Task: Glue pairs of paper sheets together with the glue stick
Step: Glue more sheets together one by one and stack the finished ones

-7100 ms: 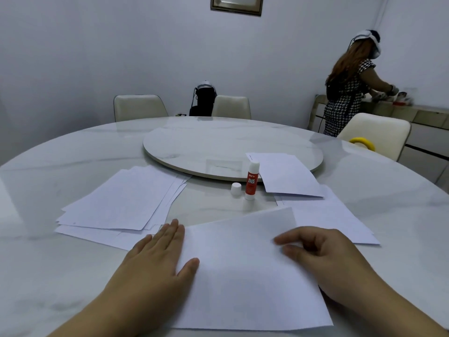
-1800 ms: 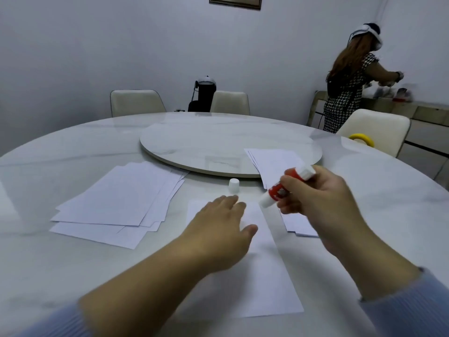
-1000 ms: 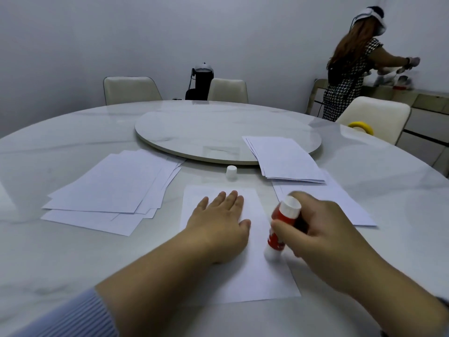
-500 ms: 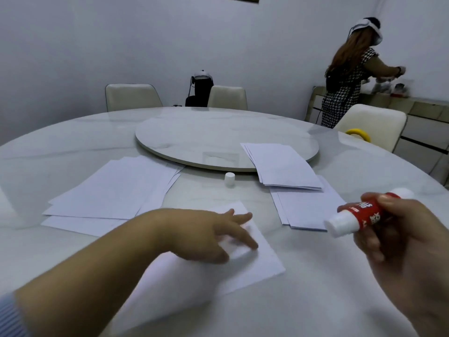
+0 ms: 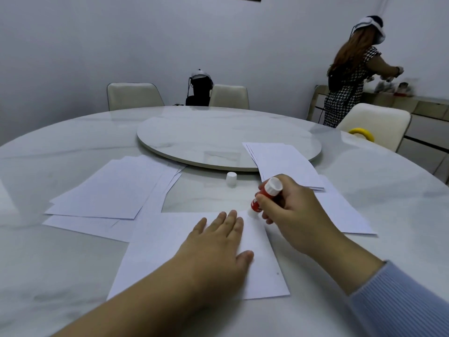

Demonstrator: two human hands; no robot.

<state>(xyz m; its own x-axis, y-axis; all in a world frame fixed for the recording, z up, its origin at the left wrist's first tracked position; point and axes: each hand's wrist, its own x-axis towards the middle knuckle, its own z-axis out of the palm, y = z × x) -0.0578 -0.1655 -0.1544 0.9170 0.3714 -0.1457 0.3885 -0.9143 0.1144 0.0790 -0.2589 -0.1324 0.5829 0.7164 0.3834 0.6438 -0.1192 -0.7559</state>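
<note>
A round turntable [image 5: 218, 139] sits mid-table [image 5: 60, 251]. Cream chairs [image 5: 133, 96] line the far edge; a yellow ring [image 5: 361, 132] lies at the right edge, near a standing person [image 5: 347, 76].

The person's left hand [image 5: 218, 249] and right hand [image 5: 294, 215] are bare; a ribbed, light blue knit sleeve [image 5: 401, 302] covers the right forearm.

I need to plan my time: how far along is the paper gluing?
Looks done: a neat stack lies partly on the turntable, though whether those are glued pairs cannot be told. In hand: the left hand presses one sheet flat while the right hand holds the uncapped glue stick tip-down at its far corner; the cap stands apart. Left: the loose pile.
</note>
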